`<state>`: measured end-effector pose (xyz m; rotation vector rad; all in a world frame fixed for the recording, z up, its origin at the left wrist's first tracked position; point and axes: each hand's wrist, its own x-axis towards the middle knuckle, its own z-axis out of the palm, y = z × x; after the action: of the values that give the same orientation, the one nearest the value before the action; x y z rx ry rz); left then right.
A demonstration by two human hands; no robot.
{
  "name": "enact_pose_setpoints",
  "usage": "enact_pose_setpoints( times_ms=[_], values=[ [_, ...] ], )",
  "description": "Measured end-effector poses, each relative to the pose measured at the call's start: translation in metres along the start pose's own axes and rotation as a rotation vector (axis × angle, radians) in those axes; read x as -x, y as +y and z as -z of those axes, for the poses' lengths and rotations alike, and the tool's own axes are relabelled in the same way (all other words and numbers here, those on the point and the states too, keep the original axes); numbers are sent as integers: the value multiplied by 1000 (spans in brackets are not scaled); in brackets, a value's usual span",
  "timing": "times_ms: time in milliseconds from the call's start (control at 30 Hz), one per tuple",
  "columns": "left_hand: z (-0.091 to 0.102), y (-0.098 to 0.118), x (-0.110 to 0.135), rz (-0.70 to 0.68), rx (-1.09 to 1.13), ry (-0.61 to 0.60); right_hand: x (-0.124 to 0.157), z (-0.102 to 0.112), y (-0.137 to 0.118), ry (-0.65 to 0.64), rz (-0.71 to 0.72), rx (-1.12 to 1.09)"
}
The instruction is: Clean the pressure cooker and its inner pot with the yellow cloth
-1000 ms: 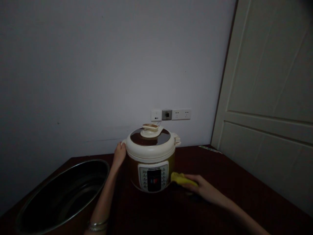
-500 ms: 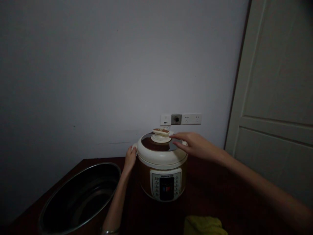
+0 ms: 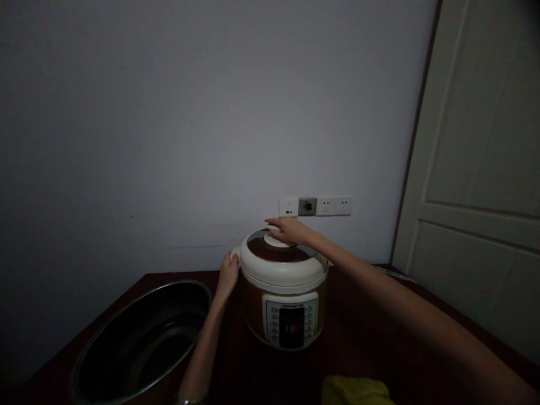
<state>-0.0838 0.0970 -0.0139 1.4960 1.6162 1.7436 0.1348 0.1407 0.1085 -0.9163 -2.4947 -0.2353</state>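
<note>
The cooker (image 3: pixel 282 298) stands on the counter (image 3: pixel 379 332) near the wall, with the basin (image 3: pixel 139 337) to its left and a yellow cloth (image 3: pixel 356 391) in front. My left hand (image 3: pixel 229 275) grips the cooker at its left lug, fingers curled. My right hand (image 3: pixel 291 230) lies over the knob (image 3: pixel 273 240) on the lid (image 3: pixel 282 267); I cannot tell if those fingers have closed round it. I judge the cooker heavy and rigid, its glossy plastic shell a bit slippery. The lugs are the safest hold for the body, the knob for the lid alone.
</note>
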Motion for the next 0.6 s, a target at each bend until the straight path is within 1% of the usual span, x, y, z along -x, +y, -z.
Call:
enact_pose_setpoints(
  times_ms=[267, 433, 600],
  values=[
    [0, 0, 0, 28, -8, 11, 2, 3, 2, 2, 30, -83],
    [-1, -2, -2, 18, -3, 4, 3, 5, 2, 12, 26, -161],
    [0, -3, -2, 4, -3, -15, 1, 11, 12, 58, 5, -264]
  ],
)
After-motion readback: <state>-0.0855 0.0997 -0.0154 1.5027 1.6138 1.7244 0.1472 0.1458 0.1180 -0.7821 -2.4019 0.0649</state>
